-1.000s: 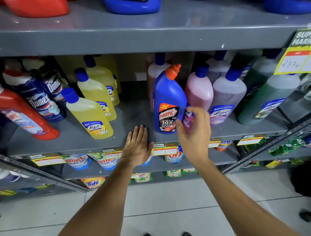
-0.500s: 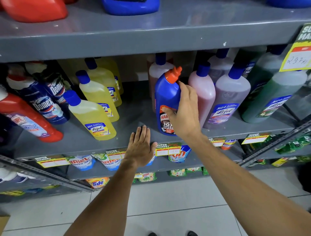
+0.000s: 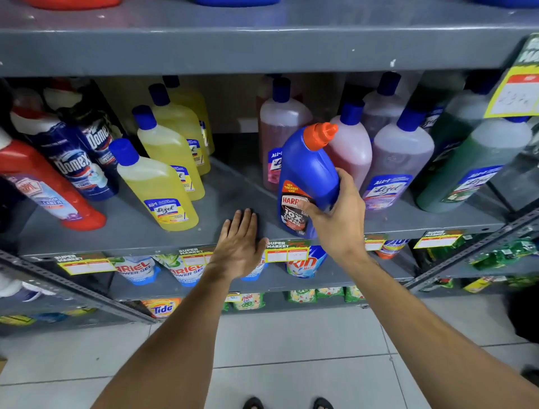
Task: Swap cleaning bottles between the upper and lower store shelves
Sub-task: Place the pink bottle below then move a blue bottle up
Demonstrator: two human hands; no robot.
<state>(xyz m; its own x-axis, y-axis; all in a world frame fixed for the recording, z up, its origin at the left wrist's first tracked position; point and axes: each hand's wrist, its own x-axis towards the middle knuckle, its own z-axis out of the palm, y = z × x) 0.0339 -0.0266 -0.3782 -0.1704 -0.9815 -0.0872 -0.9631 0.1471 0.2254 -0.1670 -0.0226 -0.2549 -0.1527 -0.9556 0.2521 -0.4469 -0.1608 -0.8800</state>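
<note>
A blue Harpic bottle (image 3: 306, 172) with an orange cap stands near the front edge of the grey lower shelf (image 3: 233, 198). My right hand (image 3: 335, 216) is wrapped around its lower body, thumb across the label. My left hand (image 3: 240, 245) lies flat, palm down, on the shelf's front edge just left of the bottle, holding nothing. The grey upper shelf (image 3: 262, 49) runs across the top; only the bottoms of a red bottle (image 3: 73, 3) and a blue bottle (image 3: 236, 2) show on it.
Yellow Lizol bottles (image 3: 157, 186) stand left of the gap; Domex bottles (image 3: 75, 163) and a red bottle (image 3: 43, 189) further left. Pink, purple (image 3: 396, 163) and green (image 3: 469, 163) Lizol bottles crowd the right. Detergent pouches (image 3: 134, 268) fill shelves below. Tiled floor underneath.
My right hand reached the Harpic bottle, first near its neck, then slid down and closed around its lower body. The left hand stayed flat on the shelf edge.
</note>
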